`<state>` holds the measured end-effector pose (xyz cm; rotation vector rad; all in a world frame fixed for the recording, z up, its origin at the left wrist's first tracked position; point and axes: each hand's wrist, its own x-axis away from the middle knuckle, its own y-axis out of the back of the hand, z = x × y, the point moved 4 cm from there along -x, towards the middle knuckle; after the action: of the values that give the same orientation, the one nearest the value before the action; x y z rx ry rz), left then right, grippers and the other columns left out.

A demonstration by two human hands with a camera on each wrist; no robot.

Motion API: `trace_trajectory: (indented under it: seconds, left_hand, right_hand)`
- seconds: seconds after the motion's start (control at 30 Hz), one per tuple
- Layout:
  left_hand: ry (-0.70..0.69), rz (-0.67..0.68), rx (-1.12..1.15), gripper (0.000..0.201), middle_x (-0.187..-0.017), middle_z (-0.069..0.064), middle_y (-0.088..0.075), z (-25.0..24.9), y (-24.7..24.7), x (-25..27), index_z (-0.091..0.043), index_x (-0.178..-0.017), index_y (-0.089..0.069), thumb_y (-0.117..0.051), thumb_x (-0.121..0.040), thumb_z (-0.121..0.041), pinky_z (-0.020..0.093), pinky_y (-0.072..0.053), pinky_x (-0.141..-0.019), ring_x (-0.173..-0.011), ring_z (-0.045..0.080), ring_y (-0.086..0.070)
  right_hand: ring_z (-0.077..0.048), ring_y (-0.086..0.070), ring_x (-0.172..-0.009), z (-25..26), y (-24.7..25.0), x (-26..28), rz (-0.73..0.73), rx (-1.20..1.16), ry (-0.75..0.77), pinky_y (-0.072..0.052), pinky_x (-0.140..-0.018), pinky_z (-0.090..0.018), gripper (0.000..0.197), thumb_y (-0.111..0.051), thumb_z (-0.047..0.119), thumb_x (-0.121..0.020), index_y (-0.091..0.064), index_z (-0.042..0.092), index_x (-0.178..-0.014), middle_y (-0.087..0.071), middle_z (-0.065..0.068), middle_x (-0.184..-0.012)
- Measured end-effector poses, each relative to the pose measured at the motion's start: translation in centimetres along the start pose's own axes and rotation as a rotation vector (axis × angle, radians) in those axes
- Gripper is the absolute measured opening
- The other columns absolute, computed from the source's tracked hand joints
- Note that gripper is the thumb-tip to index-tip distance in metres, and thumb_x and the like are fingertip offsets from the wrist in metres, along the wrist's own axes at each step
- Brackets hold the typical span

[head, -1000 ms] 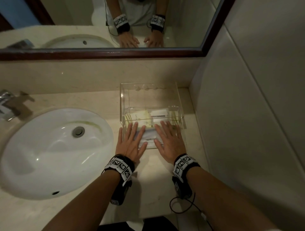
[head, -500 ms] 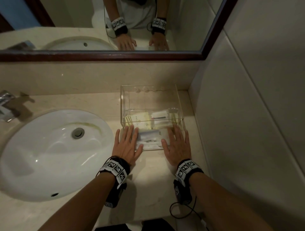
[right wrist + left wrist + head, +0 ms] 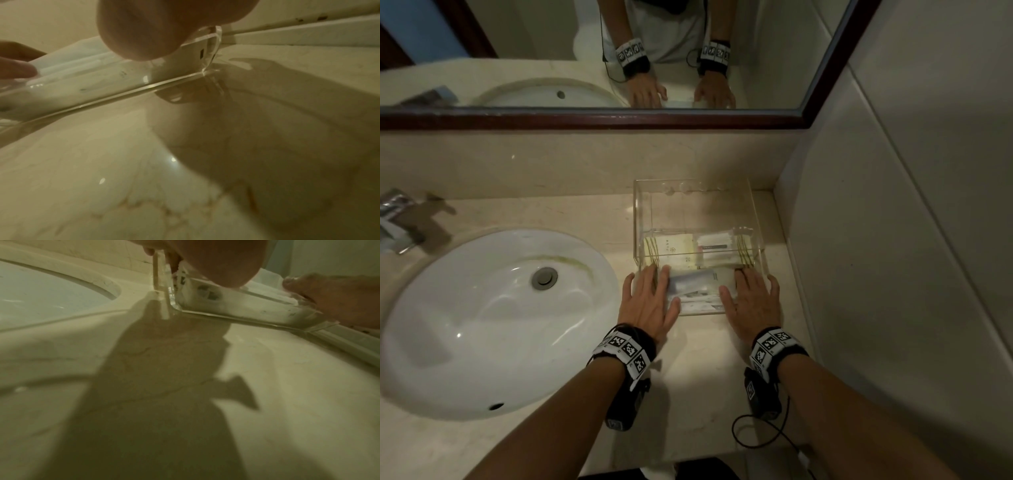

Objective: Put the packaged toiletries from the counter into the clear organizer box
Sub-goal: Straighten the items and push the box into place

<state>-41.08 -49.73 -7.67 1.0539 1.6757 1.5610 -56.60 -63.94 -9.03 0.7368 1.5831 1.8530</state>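
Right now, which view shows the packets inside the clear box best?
Head view: it looks down into the clear box and shows the packets laid flat. The left and right wrist views show only the blurred front wall, with white wrapping behind it and each hand at a corner.

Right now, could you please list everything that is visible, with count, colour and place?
clear organizer box: one, transparent, on the counter by the right wall.
packaged toiletries: several, count unclear, white and pale yellow, inside the box.
counter: one, beige stone.
sink: one, white, left of the box.
faucet: one, metal, far left.
mirror: one, dark red frame, above the counter.
wall: pale tiles, right.
left hand: flat at the box's near left corner.
right hand: flat at the near right corner.
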Motion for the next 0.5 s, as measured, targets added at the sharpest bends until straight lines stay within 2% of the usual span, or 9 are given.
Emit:
trace_trajectory:
  seconds: [0.13, 0.3, 0.4, 0.5]
  left_hand:
    - [0.013, -0.028, 0.047, 0.062, -0.132, 0.008, -0.046, -0.05, 0.11, 0.36, -0.013, -0.139, -0.033, -0.024, -0.088, -0.048, 0.048, -0.029, -0.11, -0.124, 0.022, -0.047]
    - [0.002, -0.014, 0.05, 0.063, -0.137, 0.008, -0.04, 0.04, -0.05, -0.06, -0.015, -0.141, -0.029, -0.028, -0.088, -0.049, 0.049, -0.024, -0.113, -0.129, 0.023, -0.042]
    - [0.015, -0.002, 0.066, 0.063, -0.138, 0.008, -0.038, 0.12, 0.11, -0.35, -0.015, -0.139, -0.03, -0.028, -0.087, -0.05, 0.049, -0.025, -0.112, -0.13, 0.023, -0.04]
    - [0.014, -0.025, 0.094, 0.063, -0.136, 0.007, -0.041, 0.01, 0.27, -0.12, -0.016, -0.137, -0.033, -0.031, -0.085, -0.053, 0.048, -0.031, -0.107, -0.125, 0.024, -0.044]
  right_hand:
    - [-0.019, -0.052, -0.121, -0.08, 0.25, 0.09, -0.033, -0.003, 0.011, -0.026, -0.111, -0.048, 0.059, -0.022, 0.054, -0.094, -0.056, 0.016, -0.122, -0.058, -0.001, -0.127]
    - [-0.02, -0.054, -0.113, 0.22, 0.42, -0.57, -0.069, -0.011, 0.0, -0.025, -0.11, -0.045, 0.053, -0.025, 0.053, -0.094, -0.06, 0.016, -0.111, -0.061, -0.001, -0.117]
    - [-0.019, -0.054, -0.111, 0.23, 0.56, -0.74, -0.089, -0.012, -0.004, -0.026, -0.108, -0.043, 0.052, -0.026, 0.053, -0.094, -0.06, 0.018, -0.11, -0.061, 0.0, -0.116]
    - [-0.023, -0.053, -0.111, 0.32, 1.02, -0.48, -0.149, -0.077, -0.02, -0.032, -0.103, -0.043, 0.05, -0.031, 0.053, -0.092, -0.054, 0.018, -0.12, -0.057, -0.003, -0.12]
